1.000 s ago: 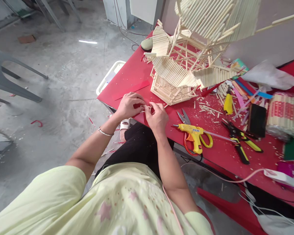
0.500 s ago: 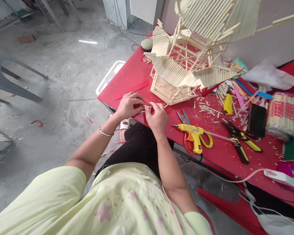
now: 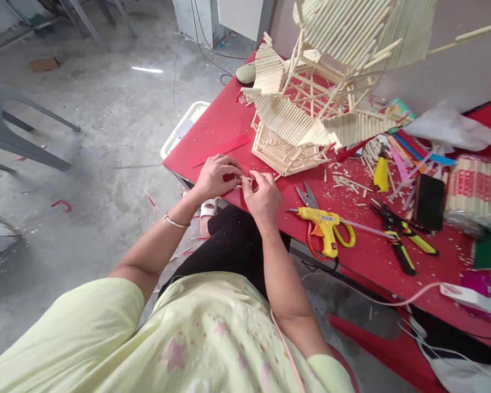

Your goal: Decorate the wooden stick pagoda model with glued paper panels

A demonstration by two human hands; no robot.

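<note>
My left hand point(image 3: 218, 177) and my right hand point(image 3: 262, 197) meet at the near edge of the red table point(image 3: 213, 155). Both are closed in a pinch, fingertips almost touching. Between them are small pale wooden stick pieces point(image 3: 244, 182), largely covered by the fingers. Just beyond my hands stands a tiered model building point(image 3: 288, 155) made of wooden sticks, with slatted roofs. A flat red strip point(image 3: 219, 151) lies past my left hand. To the right of my right hand are a yellow hot glue gun point(image 3: 322, 225) and scissors point(image 3: 306, 195), partly under the gun.
Farther right lie pliers point(image 3: 401, 234), a yellow-handled cutter point(image 3: 380, 173), a black phone point(image 3: 429, 202) and a wrapped bundle of sticks point(image 3: 474, 191). Cut stick pieces point(image 3: 349, 183) litter the table. A pink cable point(image 3: 376, 300) hangs along the front edge. A grey chair point(image 3: 20, 125) stands left.
</note>
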